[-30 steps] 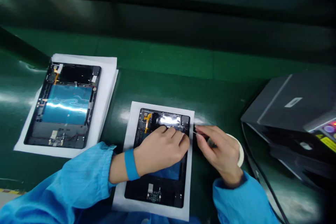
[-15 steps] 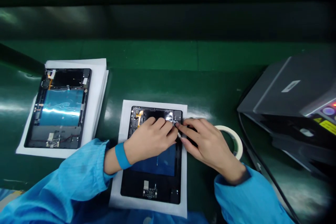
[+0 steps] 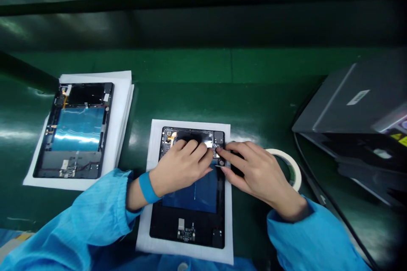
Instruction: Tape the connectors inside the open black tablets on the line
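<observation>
An opened tablet (image 3: 190, 207) with a blue battery panel lies on a white sheet (image 3: 152, 220) in front of me. My left hand (image 3: 181, 167) rests on the tablet's upper part, fingers curled and pressing near the top right corner. My right hand (image 3: 254, 169) meets it there, fingertips pinched at the same corner; whatever they hold is too small to make out. Both arms wear blue sleeves, and a blue band circles my left wrist.
A second opened tablet (image 3: 78, 129) lies on a stack of white sheets (image 3: 122, 106) at the left. A roll of white tape (image 3: 294, 167) sits just right of my right hand. A grey machine (image 3: 356, 110) stands at the right, a black cable (image 3: 318, 190) running beside it on the green bench.
My right hand has moved left from beside the tape roll to the tablet's top right corner, where its fingertips now meet my left hand's. The tape roll is now uncovered.
</observation>
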`<state>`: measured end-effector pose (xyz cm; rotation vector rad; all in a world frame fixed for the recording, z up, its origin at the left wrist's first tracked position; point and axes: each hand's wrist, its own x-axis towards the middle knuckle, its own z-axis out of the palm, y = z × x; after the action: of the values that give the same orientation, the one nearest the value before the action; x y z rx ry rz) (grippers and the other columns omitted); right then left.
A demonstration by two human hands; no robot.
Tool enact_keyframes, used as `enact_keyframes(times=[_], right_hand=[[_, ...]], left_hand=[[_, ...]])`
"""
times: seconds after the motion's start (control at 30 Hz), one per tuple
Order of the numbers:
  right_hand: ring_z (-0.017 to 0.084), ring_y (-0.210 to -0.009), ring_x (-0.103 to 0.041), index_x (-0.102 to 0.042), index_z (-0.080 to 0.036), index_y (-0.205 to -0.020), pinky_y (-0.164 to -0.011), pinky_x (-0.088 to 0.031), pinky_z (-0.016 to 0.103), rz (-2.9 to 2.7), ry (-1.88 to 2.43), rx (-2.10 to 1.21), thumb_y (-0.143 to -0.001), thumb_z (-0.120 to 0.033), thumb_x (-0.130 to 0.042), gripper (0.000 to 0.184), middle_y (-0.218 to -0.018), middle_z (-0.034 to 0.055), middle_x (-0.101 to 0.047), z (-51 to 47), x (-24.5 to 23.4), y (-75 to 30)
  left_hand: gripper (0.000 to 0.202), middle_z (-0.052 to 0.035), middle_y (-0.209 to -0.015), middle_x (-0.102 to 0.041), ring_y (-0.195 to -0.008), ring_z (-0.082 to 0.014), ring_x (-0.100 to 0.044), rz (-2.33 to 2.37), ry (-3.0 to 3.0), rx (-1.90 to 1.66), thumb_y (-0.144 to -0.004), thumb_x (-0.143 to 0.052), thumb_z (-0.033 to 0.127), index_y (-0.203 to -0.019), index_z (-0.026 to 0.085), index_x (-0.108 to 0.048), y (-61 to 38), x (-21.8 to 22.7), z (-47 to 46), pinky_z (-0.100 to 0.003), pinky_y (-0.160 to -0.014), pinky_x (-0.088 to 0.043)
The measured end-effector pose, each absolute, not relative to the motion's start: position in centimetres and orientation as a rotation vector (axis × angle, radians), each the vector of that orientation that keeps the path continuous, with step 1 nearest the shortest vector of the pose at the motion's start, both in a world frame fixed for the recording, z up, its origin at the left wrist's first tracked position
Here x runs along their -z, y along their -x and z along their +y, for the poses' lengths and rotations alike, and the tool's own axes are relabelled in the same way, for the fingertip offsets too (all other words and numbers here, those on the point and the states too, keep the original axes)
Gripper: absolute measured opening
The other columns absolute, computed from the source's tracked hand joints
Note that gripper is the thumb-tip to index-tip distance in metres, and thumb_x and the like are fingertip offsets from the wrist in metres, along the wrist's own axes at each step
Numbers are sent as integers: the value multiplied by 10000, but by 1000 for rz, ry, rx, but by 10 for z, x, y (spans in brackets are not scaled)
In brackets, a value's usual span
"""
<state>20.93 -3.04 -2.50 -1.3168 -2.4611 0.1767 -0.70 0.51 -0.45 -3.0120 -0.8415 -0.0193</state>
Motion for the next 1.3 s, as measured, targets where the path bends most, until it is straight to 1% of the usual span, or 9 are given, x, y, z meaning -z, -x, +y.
enact_keyframes(times=[0.2,0.43,0.63,0.8,0.97,1.1,1.2,1.3], right_hand=[[198,-868,-569,-646,-157,-1069,-745,-485,343,-2451,1284,-184,-896,-314,-494,279,-993,89,-641,-31,27,-210],[216,-881,-569,-630,-144,-1124,-740,-479,359,-2467,1312,-175,-894,-323,-489,324,-998,104,-631,-33,28,-210],[200,-850,-564,-651,-150,-1094,-722,-467,337,-2522,1330,-70,-897,-333,-486,315,-985,105,-642,-36,24,-206],[193,-806,-549,-654,-111,-1077,-697,-422,319,-2585,1317,95,-886,-327,-508,323,-895,92,-645,-39,21,-200],[192,-812,-537,-647,-138,-1106,-705,-417,325,-2557,1313,15,-884,-349,-507,337,-905,79,-648,-38,24,-200],[192,-813,-543,-644,-148,-1114,-713,-421,327,-2561,1344,12,-888,-352,-498,337,-911,77,-653,-39,23,-200],[181,-806,-569,-652,-153,-1081,-706,-432,306,-2500,1346,-16,-887,-336,-505,305,-907,65,-666,-39,22,-200],[137,-754,-603,-639,-137,-1072,-645,-431,254,-2357,1387,22,-878,-272,-539,256,-898,52,-685,-37,23,-200]], left_hand=[[381,-93,-1082,-573,-952,-226,-499,-845,3022,28,-960,-428,383,-1219,117,-517,8,7,2,-347,-727,-376],[395,-103,-1099,-562,-973,-237,-493,-828,2998,9,-966,-417,374,-1244,108,-507,7,9,-1,-351,-723,-372],[388,-102,-1080,-570,-959,-243,-508,-827,2988,31,-966,-420,363,-1232,100,-523,7,9,-3,-355,-715,-365],[391,-110,-1071,-575,-958,-237,-510,-844,2989,28,-964,-427,372,-1235,105,-519,7,8,-3,-347,-714,-360],[387,-91,-1052,-571,-948,-229,-501,-863,2994,19,-963,-425,363,-1226,98,-526,7,7,-2,-356,-695,-359],[380,-83,-1054,-570,-949,-227,-495,-871,3006,23,-965,-419,363,-1221,105,-531,7,6,-2,-362,-693,-361],[389,-88,-1067,-572,-952,-228,-496,-877,3008,33,-961,-427,364,-1232,101,-524,7,7,-2,-360,-701,-362],[393,-92,-1073,-575,-957,-232,-497,-880,3011,40,-953,-441,362,-1235,101,-522,8,8,-2,-359,-705,-361]])
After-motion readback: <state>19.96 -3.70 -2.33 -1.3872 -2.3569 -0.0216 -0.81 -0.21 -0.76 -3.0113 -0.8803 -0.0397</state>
